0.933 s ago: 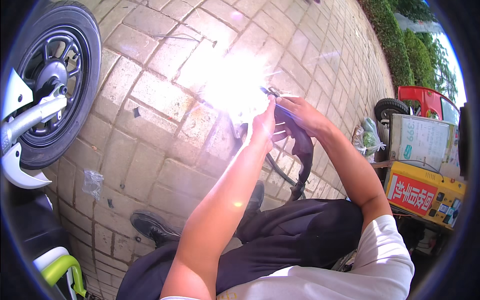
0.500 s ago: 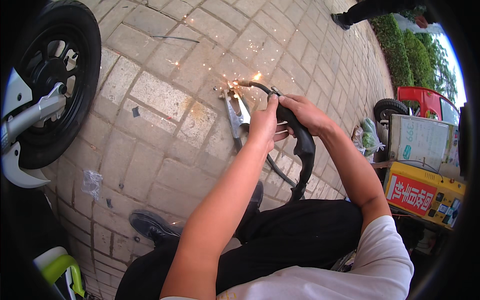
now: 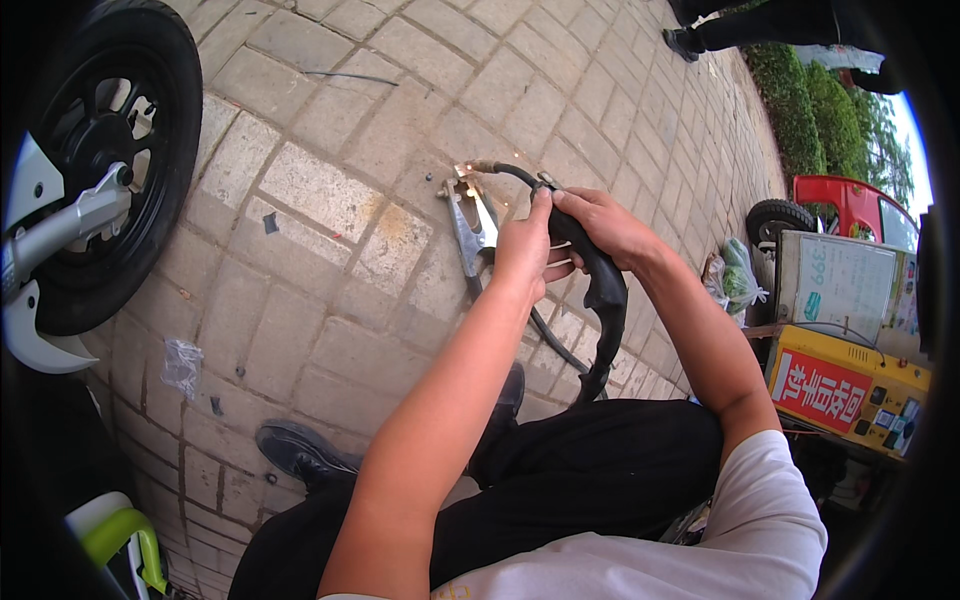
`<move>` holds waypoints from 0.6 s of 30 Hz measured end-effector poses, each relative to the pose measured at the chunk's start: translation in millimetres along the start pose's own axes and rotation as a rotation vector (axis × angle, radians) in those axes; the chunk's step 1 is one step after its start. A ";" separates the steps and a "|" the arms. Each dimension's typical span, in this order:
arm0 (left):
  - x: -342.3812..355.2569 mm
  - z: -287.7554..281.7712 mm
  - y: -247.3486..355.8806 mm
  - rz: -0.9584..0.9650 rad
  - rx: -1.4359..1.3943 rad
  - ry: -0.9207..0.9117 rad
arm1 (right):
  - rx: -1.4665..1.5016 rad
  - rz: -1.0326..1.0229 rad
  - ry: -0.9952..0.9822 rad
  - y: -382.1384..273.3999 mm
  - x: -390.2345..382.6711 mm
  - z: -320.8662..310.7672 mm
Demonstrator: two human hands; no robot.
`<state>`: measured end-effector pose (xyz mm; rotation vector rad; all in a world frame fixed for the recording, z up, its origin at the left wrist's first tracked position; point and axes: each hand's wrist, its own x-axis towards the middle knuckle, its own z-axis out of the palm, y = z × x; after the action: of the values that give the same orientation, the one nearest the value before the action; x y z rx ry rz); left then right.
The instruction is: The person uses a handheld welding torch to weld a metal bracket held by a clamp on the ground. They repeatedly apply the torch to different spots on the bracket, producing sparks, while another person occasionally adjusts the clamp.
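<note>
Both my hands are closed on a black welding torch (image 3: 605, 290). Its thin curved neck points left, and the nozzle end meets the jaws of a metal earth clamp (image 3: 467, 232) lying on the paving. A small orange glow shows at that contact. My left hand (image 3: 522, 250) grips the front of the torch handle, thumb on top, the other fingers partly hidden beneath. My right hand (image 3: 606, 230) wraps the handle from the right, its thumb close to the left one. A dark cable (image 3: 560, 343) runs from the clamp toward my knees.
At the left stands a black scooter wheel (image 3: 110, 150). A plastic wrapper (image 3: 182, 368) and a thin wire (image 3: 350, 77) lie on the paving. To the right are bagged greens (image 3: 738, 275) and a yellow box (image 3: 850, 390). Another person's legs (image 3: 750, 25) show at the top right.
The shower of bright sparks around the nozzle and clamp has died down to a small glow. My hands and the torch are nearly still. The person at the top right has shifted.
</note>
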<state>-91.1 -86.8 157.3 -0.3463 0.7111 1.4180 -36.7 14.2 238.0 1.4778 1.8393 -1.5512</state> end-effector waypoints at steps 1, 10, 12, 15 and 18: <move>0.3 0.0 0.1 -0.001 0.001 0.002 | -0.002 0.000 0.007 0.5 0.9 0.2; -3.7 2.0 0.3 0.000 -0.001 0.064 | 0.080 -0.053 -0.117 3.6 4.0 -1.2; -2.8 1.5 0.7 -0.020 -0.015 0.060 | 0.029 -0.039 -0.118 3.0 5.5 -2.3; 0.2 0.4 0.9 -0.011 -0.023 0.057 | 0.025 -0.036 -0.098 3.7 7.7 -1.0; 1.8 -1.0 0.1 -0.035 -0.026 0.072 | 0.050 -0.007 -0.071 4.4 8.1 0.5</move>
<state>-91.4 -86.1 155.4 -0.4299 0.7424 1.3878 -36.6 17.3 229.3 1.4201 1.7809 -1.6424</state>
